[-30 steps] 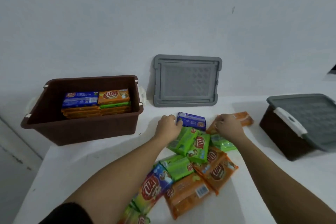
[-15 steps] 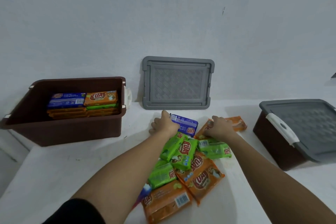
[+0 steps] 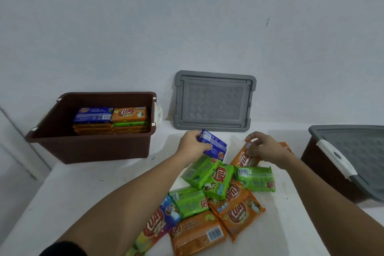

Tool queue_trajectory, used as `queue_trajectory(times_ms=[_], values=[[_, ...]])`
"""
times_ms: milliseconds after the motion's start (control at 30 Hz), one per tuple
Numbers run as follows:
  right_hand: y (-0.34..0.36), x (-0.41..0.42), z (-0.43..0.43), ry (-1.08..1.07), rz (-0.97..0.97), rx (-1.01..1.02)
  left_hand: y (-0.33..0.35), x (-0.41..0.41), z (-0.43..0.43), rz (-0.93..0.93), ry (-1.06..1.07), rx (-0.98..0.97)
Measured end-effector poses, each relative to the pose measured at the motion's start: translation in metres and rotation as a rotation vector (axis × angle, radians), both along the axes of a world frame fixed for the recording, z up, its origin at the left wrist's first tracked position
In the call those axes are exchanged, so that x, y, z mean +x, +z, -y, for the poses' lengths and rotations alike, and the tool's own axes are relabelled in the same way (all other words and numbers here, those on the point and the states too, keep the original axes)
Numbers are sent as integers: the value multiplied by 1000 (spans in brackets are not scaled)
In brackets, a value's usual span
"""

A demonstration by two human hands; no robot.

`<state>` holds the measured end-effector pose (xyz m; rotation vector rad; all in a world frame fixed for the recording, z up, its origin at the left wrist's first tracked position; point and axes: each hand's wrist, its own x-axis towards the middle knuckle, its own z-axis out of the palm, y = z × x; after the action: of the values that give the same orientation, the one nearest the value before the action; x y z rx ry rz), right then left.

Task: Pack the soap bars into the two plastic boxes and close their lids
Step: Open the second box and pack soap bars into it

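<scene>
1. Nearest the person, below both hands, a loose pile of soap bars [image 3: 218,199] lies on the white table [image 3: 83,193]. The wrappers are green, orange and blue, and the bars overlap at mixed angles.
2. The left hand [image 3: 192,145] grips a blue soap bar [image 3: 215,145] with thumb and fingers curled round its far end. The bar is tilted. Its long axis runs from the hand down to the right, and the free end is over the green bars.
3. The right hand [image 3: 265,146] has its fingers curled and pinches the far end of an orange soap bar [image 3: 244,159]. That bar's long axis points back toward the person.
4. Left of the left hand, the open brown box [image 3: 93,147] holds two neat stacks of bars [image 3: 128,113], one topped blue and one orange.
5. Right of the right hand stands a second brown box [image 3: 324,168], shut under its grey cover [image 3: 357,151] with a white latch [image 3: 336,158].
6. Beyond both hands a loose grey lid [image 3: 214,101] leans on the wall.
</scene>
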<state>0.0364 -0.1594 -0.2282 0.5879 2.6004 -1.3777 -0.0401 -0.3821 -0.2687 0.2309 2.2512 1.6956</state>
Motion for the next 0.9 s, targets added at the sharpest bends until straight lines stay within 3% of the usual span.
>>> queue_trajectory(times_ms=[133,233,333,500,733,900], values=[[12,1,2,130,58,5,17,5,14,-184,-34,-110],[20,-3,6,86,0,-20,29,4,32,-266,-14,-183],[27,-13,13,-10,-138,-80,49,0,59,-262,27,-128],[49,-45,49,-76,-258,-335,95,-12,123,-230,81,179],[86,-104,153,18,-307,-532,121,-59,227,-292,266,175],[96,-142,230,84,-268,-458,114,-90,282,-226,401,44]])
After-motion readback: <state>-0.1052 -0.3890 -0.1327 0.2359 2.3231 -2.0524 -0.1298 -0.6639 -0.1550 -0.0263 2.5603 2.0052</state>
